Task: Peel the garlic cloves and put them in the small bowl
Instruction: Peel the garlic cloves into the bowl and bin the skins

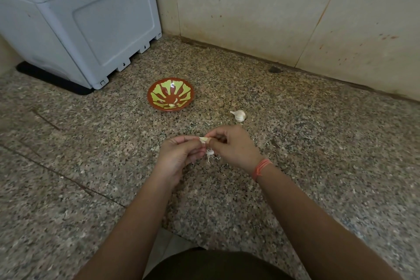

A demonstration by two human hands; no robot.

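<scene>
Head view. Both hands meet above the speckled counter [318, 143]. The grip of the left hand [179, 154] is closed to a pinch, thumb and fingertips curled on one end of a garlic clove [204, 140]. The grip of the right hand [231, 145] pinches the other end, its remaining fingers curled in. Papery skin [211, 154] shows just below the clove, between the hands. Beyond them stands the small bowl [159, 85], holding two peeled cloves [172, 105]. A garlic bulb [238, 115] lies on the counter near its right. An orange thread [261, 168] circles the right wrist.

The small bowl [156, 88] – red-brown with yellow-green petals (sunburst-like) – sits on a speckled grey-brown counter [318, 143] beside a white garlic bulb [238, 115].
</scene>
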